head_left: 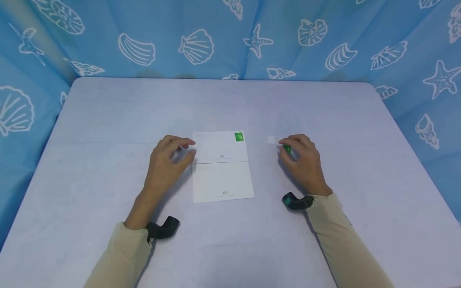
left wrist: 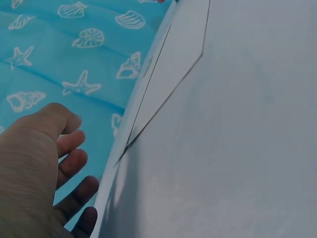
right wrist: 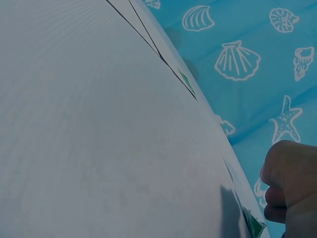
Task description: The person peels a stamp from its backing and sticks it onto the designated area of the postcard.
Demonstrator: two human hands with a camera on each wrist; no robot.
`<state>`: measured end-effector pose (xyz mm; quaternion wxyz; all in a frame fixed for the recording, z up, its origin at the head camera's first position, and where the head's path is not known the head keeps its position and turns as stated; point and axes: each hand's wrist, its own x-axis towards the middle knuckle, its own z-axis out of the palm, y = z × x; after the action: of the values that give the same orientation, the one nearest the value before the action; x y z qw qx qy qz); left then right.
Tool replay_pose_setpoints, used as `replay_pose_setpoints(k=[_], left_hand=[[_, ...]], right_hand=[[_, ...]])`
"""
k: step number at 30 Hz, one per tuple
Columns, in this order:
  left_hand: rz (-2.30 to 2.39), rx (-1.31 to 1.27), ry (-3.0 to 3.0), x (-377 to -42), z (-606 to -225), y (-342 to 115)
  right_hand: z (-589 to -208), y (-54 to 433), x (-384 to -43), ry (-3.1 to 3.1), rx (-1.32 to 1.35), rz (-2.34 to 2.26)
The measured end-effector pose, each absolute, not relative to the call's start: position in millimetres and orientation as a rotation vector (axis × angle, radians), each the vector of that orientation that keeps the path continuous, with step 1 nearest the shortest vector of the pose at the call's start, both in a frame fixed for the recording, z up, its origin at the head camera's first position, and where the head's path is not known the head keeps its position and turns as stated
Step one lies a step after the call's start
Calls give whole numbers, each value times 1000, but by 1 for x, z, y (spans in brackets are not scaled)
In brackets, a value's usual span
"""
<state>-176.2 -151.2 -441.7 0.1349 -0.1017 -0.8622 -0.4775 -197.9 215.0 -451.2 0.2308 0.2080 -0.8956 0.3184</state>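
Two white envelopes [head_left: 220, 146] [head_left: 223, 182] lie flat, one above the other in the head view. The upper one bears a green stamp [head_left: 239, 137] in its top right corner. My left hand [head_left: 166, 160] hovers at their left edge, thumb and fingers apart, holding nothing. To the right, my right hand [head_left: 304, 162] hangs over a second green stamp [head_left: 287, 149], which shows between thumb and forefinger and is partly hidden. In the right wrist view this stamp [right wrist: 255, 225] appears on the table, apart from the fingers. A small white paper piece [head_left: 271, 139] lies beside the right fingertips.
A white-covered table [head_left: 230, 248] carries everything. Behind it and at both sides hangs a blue curtain [head_left: 162, 20] with white shell and starfish prints. Each wrist wears a black camera mount [head_left: 163, 228].
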Motion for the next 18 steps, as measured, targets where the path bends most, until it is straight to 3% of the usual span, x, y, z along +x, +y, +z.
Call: replay_pose_setpoints(k=[18], left_hand=[[-1432, -359, -2455, -160, -428, -117]], right_hand=[[-452, 245, -192, -2480, 524, 897]])
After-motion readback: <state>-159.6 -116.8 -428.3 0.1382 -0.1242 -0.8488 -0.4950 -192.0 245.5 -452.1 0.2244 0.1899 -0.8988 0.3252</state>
